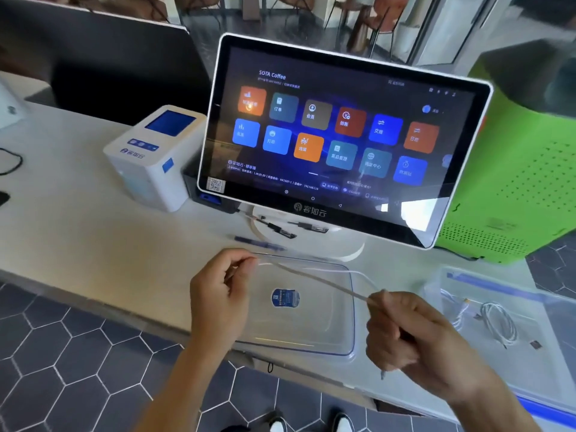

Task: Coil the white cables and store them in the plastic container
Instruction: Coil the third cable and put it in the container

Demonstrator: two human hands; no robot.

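A white cable (314,279) stretches between my two hands above the counter. My left hand (218,291) pinches one end between thumb and fingers. My right hand (408,332) grips the other part in a curled fist, with a short tail hanging out below it. Under the cable lies a clear plastic lid (343,338) with a blue sticker. The clear plastic container (461,275) with blue trim stands at the right. A coiled white cable (498,322) lies inside it.
A touchscreen terminal (336,135) on a white stand rises just behind the lid. A small white printer (152,160) sits to its left, and a green box (523,157) to its right. A blue pen (258,243) and black connectors lie by the stand's base.
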